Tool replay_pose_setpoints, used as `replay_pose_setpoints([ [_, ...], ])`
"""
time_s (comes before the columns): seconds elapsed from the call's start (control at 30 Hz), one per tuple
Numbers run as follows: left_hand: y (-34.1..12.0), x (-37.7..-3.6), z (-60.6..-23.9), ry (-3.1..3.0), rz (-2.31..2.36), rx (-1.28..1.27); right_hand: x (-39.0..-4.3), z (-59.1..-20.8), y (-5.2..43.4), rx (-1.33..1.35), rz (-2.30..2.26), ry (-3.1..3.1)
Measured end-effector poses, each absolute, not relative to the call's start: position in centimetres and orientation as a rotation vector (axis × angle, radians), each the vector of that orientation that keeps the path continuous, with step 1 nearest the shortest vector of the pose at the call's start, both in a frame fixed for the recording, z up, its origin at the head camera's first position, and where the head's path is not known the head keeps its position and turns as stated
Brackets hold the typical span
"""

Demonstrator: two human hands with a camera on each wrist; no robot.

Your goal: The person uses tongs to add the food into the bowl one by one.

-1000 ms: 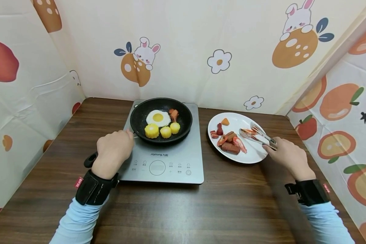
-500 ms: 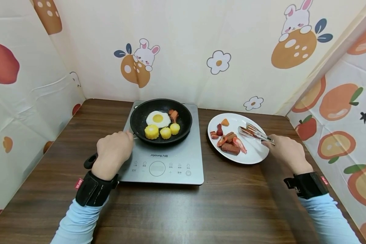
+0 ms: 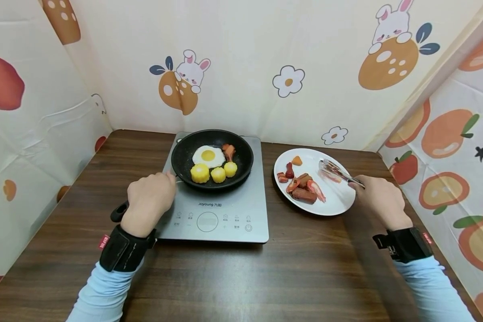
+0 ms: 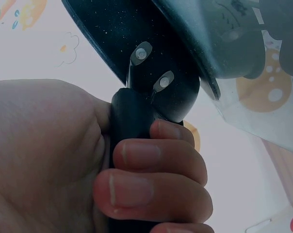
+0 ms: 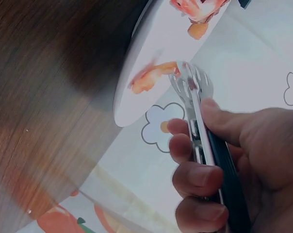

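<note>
My left hand [image 3: 150, 197] grips the black handle [image 4: 129, 110] of a frying pan [image 3: 183, 154], fingers wrapped round it in the left wrist view. In the pan lie a fried egg [image 3: 208, 156], several yellow corn pieces [image 3: 200, 173] and a small drumstick [image 3: 228, 153]. With my right hand [image 3: 380, 199] I hold metal tongs [image 3: 335, 171] over the right side of a white plate [image 3: 338, 203]. Squeezed together, the tongs' tips meet one end of an orange-pink piece of food [image 5: 154, 77] resembling a shrimp. Brown sausage-like pieces [image 3: 303, 195] lie nearby on the plate.
Under the pan stands a silver induction cooker [image 3: 233, 210] on the dark wooden table [image 3: 265, 286]. Also on the plate are a red-and-white slice [image 3: 315, 191], a dark red piece [image 3: 290, 171] and an orange wedge [image 3: 297, 160]. Patterned cloth walls [image 3: 241, 67] enclose the table.
The arms of the tongs, spread apart before, are now drawn together, and the right hand has shifted slightly. The left hand and the pan stay where they were.
</note>
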State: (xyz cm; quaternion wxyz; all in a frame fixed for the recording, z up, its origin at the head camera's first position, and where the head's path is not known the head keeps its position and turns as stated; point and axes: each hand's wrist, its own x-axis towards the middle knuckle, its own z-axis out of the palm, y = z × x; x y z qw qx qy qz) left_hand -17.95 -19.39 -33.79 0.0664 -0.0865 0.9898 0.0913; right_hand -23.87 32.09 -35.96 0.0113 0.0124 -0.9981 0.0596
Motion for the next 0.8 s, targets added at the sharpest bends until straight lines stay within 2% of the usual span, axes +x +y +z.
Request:
replay_pose_setpoints([
  [0.8, -19.41, -17.91, -33.67, 2.989, 0.283, -0.267, -23.03, -36.47, 32.15, 0.009, 0.222, -3.042],
])
